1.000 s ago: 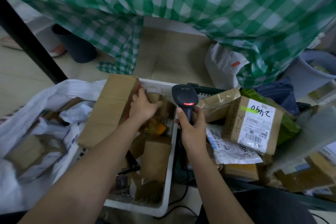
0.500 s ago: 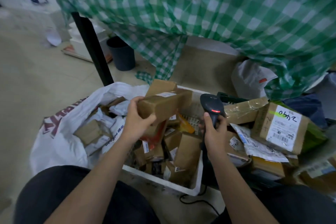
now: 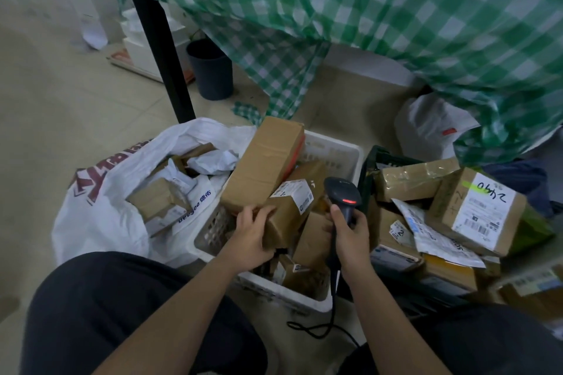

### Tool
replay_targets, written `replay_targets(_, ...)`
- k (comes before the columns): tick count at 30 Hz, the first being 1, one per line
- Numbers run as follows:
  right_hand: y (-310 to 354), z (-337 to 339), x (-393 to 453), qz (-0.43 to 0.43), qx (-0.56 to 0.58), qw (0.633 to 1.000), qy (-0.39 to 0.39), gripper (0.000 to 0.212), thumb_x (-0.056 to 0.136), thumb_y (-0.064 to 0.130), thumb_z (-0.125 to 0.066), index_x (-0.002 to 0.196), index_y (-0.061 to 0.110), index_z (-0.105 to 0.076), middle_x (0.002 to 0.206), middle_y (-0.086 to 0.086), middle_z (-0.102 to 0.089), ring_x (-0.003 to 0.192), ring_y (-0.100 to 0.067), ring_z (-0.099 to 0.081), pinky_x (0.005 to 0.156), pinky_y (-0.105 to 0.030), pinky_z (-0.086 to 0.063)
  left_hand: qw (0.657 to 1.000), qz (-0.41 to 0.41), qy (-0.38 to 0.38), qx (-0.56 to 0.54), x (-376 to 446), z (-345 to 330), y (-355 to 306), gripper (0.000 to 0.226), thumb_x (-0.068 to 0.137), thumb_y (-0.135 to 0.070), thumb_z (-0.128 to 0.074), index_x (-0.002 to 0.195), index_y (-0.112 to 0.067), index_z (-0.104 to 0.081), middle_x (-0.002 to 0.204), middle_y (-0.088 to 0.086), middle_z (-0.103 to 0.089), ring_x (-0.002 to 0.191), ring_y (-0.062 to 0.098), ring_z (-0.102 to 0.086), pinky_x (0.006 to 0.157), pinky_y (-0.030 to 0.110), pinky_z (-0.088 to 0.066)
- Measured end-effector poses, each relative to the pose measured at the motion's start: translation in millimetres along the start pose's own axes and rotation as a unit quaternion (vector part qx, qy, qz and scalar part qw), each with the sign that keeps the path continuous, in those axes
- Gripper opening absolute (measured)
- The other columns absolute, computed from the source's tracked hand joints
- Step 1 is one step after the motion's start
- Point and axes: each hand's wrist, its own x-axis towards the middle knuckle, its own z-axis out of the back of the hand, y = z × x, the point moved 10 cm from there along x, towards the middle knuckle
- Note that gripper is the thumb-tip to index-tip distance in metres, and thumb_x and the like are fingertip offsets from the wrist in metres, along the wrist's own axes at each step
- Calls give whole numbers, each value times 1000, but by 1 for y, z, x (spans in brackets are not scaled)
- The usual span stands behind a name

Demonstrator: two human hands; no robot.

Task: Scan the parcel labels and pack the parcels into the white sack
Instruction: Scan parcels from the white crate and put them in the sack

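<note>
Head cam only, so just one angle here. The left hand (image 3: 252, 234) had its fingers curled round the near end of a small brown parcel (image 3: 289, 210), white label facing up, held just over the white basket (image 3: 341, 155). The right hand (image 3: 350, 237) was wrapped tight around the handle of the black scanner (image 3: 342, 195), red light on, head sitting just right of that label. The white sack (image 3: 100, 216) lay open just left of the basket, already holding a few boxes and mailers. A long box (image 3: 265, 164) leaned across the basket's far left corner, touching the held parcel. Couldn't read the label print, too blurry. More parcels were piled in the dark crate (image 3: 370, 161) on the right; the crate itself was mostly buried.
</note>
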Motion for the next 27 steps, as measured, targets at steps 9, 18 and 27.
replay_targets(9, -15, -2, 10, -23, -14, 1000, 11, 40, 94, 31, -60, 129, 21, -42, 114, -3, -61, 82, -8, -59, 61, -19, -42, 957, 186, 33, -222, 21, -30, 28, 38, 93, -58, -44, 118, -30, -44, 132, 5, -34, 112, 23, -45, 89, 32, -40)
replay_targets(18, -22, -4, 19, -26, -39, 999, 9, 46, 92, 37, -62, 132, 23, -42, 120, -2, -59, 107, -20, -60, 82, -31, -45, 873, 307, 57, -376, 21, -63, 48, 36, 91, -34, -62, 115, -20, -39, 119, 5, -50, 104, 21, -54, 96, 41, -49)
replay_targets(27, -19, 11, 17, -21, -3, 1000, -9, 43, 92, 34, -63, 129, 24, -46, 111, 2, -59, 93, -11, -60, 82, -31, -50, 929, 260, 4, -265, 23, -35, 41, 97, 58, -47, -86, 131, -26, -26, 135, 5, -35, 125, 26, -38, 105, 45, -40)
